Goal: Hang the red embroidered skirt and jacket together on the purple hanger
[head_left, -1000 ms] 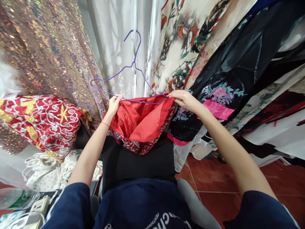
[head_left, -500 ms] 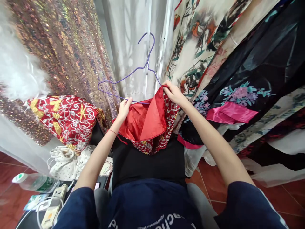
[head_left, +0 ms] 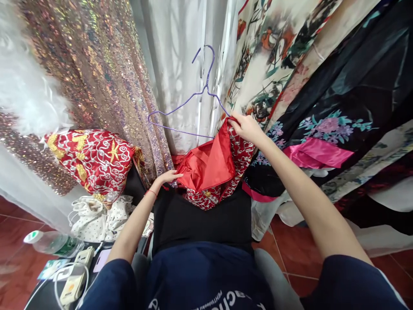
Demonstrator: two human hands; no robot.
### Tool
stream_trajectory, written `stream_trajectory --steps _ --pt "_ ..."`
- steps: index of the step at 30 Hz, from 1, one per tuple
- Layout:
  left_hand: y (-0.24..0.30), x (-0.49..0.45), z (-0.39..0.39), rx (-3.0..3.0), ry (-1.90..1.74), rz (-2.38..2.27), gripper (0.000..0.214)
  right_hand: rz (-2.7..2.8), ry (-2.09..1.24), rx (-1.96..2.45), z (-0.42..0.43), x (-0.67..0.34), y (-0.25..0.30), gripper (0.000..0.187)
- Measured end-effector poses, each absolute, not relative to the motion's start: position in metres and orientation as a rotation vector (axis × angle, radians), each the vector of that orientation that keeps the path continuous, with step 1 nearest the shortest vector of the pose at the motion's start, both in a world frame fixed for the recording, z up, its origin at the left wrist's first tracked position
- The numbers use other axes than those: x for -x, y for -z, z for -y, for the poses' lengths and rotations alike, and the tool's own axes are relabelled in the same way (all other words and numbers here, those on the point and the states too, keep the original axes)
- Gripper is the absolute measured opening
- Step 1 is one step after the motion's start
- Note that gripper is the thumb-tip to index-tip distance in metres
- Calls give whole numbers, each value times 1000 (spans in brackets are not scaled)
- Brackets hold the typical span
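A red garment (head_left: 206, 165) with a plain satin lining and a silver-and-gold patterned outside lies over my black-covered lap, its lining facing up. My right hand (head_left: 247, 128) pinches its upper right edge, right at the end of a purple wire hanger (head_left: 180, 104). The hanger stands upright with its hook at the top; its right shoulder goes in under the cloth and its left end is bare. At the garment's left edge, my left hand (head_left: 168, 176) has its fingertips closed on the red fabric, below the hanger and apart from it.
To the left lies another red patterned piece (head_left: 93, 161) above a white dotted cloth (head_left: 97, 217). A plastic bottle (head_left: 54, 243) and a power strip (head_left: 75, 275) with cables sit at lower left. Sequined fabric (head_left: 97, 64) and a black floral garment (head_left: 332, 99) hang at the sides.
My left hand has let go of the hanger's bottom bar and moved down to the garment's left edge. The hanger and my right hand have shifted slightly right in the view.
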State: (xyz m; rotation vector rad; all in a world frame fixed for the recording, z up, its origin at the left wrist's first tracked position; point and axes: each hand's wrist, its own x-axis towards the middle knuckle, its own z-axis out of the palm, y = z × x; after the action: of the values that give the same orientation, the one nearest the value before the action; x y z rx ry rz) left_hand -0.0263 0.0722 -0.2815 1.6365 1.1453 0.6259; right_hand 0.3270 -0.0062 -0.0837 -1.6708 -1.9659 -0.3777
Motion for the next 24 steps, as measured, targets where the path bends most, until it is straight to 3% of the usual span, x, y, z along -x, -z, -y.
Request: stream_trajectory --steps 5,14,19,24 --pt "271 23 -100 -1284 -1053 -1213 50 1967 488 1689 5 -333 84 32" --pt "154 8 -179 -872 -1949 -1124 18 2018 640 1619 12 -334 80 26" --pt "130 14 -156 -842 -2331 -1303 8 2030 642 1639 18 -326 80 26" --pt "111 19 -124 -1050 -2420 -1400 15 2026 754 1594 20 -326 81 26"
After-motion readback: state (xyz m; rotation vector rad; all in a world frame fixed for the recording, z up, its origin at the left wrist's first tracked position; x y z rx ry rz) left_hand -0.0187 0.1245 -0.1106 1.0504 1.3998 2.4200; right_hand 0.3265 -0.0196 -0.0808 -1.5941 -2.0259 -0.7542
